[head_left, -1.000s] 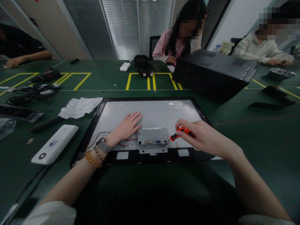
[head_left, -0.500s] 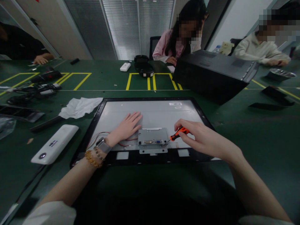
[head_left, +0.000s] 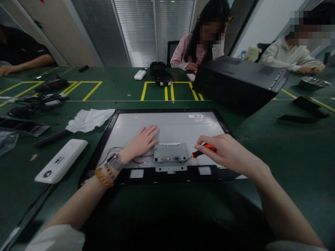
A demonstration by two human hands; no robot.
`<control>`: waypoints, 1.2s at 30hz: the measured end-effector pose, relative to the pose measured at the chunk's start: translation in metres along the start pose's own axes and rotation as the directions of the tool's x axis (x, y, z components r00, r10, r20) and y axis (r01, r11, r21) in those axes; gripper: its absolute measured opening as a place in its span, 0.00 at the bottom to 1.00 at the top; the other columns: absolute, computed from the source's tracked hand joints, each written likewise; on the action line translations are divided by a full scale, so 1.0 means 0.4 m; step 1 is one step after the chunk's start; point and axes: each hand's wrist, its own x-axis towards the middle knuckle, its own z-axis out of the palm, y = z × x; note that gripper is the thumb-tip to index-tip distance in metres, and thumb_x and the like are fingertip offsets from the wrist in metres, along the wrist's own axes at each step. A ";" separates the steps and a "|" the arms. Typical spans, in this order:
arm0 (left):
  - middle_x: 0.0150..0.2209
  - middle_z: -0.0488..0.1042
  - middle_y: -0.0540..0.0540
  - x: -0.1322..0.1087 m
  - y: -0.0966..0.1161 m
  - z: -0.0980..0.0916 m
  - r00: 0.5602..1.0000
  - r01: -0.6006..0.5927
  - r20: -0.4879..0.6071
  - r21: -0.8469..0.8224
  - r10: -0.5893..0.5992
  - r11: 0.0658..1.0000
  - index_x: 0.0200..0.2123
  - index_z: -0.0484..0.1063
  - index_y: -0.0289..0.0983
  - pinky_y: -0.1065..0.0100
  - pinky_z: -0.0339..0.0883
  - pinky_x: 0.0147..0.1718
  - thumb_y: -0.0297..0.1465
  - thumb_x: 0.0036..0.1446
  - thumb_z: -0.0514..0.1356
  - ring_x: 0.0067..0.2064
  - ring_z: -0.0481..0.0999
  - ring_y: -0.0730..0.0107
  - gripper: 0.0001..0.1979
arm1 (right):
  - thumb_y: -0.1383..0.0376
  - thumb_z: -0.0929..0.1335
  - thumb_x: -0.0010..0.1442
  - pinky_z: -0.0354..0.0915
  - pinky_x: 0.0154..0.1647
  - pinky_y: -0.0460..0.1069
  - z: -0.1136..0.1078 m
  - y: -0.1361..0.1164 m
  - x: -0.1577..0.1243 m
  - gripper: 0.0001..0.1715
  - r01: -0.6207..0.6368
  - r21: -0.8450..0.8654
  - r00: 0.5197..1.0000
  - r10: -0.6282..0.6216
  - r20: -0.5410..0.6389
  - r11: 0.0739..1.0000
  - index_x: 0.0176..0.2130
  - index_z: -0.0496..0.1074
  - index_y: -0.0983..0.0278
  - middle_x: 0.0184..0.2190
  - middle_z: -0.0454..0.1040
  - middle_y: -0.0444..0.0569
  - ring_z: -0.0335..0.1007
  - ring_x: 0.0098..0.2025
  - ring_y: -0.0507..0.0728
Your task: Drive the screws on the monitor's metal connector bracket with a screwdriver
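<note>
A monitor panel (head_left: 172,130) lies back side up, its grey metal sheet set in a black frame. My left hand (head_left: 142,140) rests flat on the sheet with fingers spread, left of a metal bracket (head_left: 170,150) carrying video ports. In my right hand (head_left: 222,151) is an orange and black screwdriver (head_left: 202,151), gripped by its handle. The shaft slopes down to the left, and its tip is at the bracket's lower right, by the blue port; whether it sits in a screw cannot be made out. Thin wires (head_left: 136,160) run beneath my left wrist.
On the left lie a white power bank (head_left: 61,161), a crumpled white cloth (head_left: 90,120) and tangled cables (head_left: 39,103). A big black case (head_left: 235,85) stands behind to the right, near a metal bowl (head_left: 314,83). Several people sit around the green table (head_left: 167,205).
My right hand has shifted slightly and turned with the screwdriver, its handle now lying flatter. My left hand stays in place. At far left, another person's hand has moved left.
</note>
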 end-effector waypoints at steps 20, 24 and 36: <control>0.70 0.48 0.40 -0.001 -0.006 0.011 1.000 -0.002 -0.019 0.000 0.002 1.000 0.68 0.50 0.36 0.51 0.41 0.66 0.43 0.71 0.41 0.70 0.47 0.56 0.28 | 0.54 0.56 0.70 0.64 0.37 0.54 0.008 -0.001 -0.001 0.17 -0.007 0.092 1.000 0.007 0.001 0.996 0.45 0.65 0.61 0.31 0.76 0.49 0.74 0.33 0.60; 0.70 0.48 0.40 -0.001 -0.001 0.005 1.000 0.007 -0.014 0.001 -0.007 1.000 0.68 0.51 0.35 0.51 0.41 0.66 0.43 0.72 0.41 0.70 0.47 0.55 0.28 | 0.57 0.59 0.68 0.65 0.39 0.55 0.007 0.001 -0.005 0.14 -0.016 0.110 1.000 0.018 -0.024 0.994 0.48 0.63 0.61 0.35 0.76 0.50 0.74 0.36 0.60; 0.70 0.48 0.40 -0.003 0.000 0.001 1.000 0.003 -0.011 -0.002 -0.003 1.000 0.68 0.51 0.35 0.51 0.41 0.66 0.43 0.72 0.40 0.70 0.46 0.56 0.28 | 0.52 0.60 0.68 0.66 0.39 0.53 0.007 -0.006 -0.009 0.17 -0.002 0.180 1.000 0.002 -0.001 0.984 0.51 0.62 0.59 0.39 0.77 0.50 0.74 0.39 0.60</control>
